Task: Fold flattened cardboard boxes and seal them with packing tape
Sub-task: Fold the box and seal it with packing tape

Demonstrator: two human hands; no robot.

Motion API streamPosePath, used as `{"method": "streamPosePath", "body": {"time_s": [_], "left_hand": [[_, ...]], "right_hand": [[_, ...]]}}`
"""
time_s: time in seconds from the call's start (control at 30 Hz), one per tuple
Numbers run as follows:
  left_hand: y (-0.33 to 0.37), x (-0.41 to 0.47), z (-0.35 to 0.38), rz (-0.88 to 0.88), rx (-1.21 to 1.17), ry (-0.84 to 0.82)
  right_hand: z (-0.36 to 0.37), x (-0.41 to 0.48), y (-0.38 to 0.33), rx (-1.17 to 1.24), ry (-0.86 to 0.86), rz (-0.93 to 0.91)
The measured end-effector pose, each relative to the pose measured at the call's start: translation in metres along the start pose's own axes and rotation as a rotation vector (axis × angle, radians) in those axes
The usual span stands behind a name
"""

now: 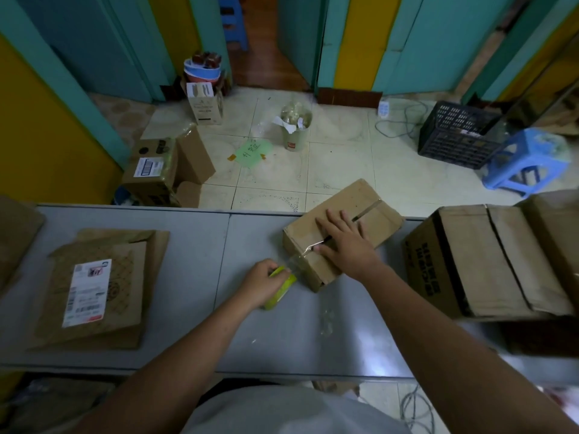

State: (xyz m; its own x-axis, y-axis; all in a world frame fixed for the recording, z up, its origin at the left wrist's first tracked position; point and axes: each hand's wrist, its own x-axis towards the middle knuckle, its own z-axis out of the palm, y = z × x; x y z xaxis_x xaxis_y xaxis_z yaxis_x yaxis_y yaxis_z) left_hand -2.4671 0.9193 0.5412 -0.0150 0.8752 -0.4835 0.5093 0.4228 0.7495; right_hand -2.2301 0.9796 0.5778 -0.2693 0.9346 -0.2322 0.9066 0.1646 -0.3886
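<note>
Head view: the cardboard box (360, 195) lies on the worktop (194, 261) at its far edge, right of middle. The right hand (341, 241) presses flat on it, grip wide, fingers straight. The left hand (258, 285) holds the tape roll (282, 289) in its grip, beside the box's near end.

Pale grey shirt (282, 411), bare forearms (175, 355)

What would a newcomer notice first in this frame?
The small cardboard box sits midway along the grey table, with the right hand pressed flat on its top. Just nearer, the left hand grips a yellow-green tape roll, clear tape running up to the box's near end. At the table's left lie flattened boxes with a shipping label.
</note>
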Motion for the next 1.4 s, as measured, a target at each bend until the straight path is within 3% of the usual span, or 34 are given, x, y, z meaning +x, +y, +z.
{"method": "streamPosePath", "body": {"time_s": [0.1, 0.2, 0.43, 0.63, 0.8, 1.0, 1.13, 1.4], "left_hand": [[0.002, -0.005, 0.002, 0.01, -0.011, -0.04], [0.005, -0.012, -0.005, 0.089, 0.17, 0.043], [0.051, -0.024, -0.01, 0.53, 0.662, 0.183], [0.105, -0.028, 0.032, 0.809, 0.767, 0.106], [0.128, -0.037, 0.09, 0.956, 0.819, -0.09], [0.132, -0.045, 0.152, 1.022, 0.907, -0.347], [0.124, -0.043, 0.182, 0.994, 0.991, -0.437], [0.12, -0.041, 0.172, 0.972, 0.98, -0.39]], "right_hand": [[0.0, -0.002, -0.001, -0.011, 0.025, -0.001], [0.003, -0.01, -0.006, -0.012, 0.11, -0.032], [0.006, -0.058, -0.001, 0.084, 0.276, -0.021], [0.014, -0.153, 0.05, 0.203, 0.328, 0.136], [0.041, -0.231, 0.085, 0.249, 0.352, 0.305], [0.048, -0.277, 0.142, 0.201, 0.371, 0.554], [0.046, -0.278, 0.173, 0.084, 0.279, 0.665], [0.05, -0.278, 0.17, 0.06, 0.255, 0.534]]}}
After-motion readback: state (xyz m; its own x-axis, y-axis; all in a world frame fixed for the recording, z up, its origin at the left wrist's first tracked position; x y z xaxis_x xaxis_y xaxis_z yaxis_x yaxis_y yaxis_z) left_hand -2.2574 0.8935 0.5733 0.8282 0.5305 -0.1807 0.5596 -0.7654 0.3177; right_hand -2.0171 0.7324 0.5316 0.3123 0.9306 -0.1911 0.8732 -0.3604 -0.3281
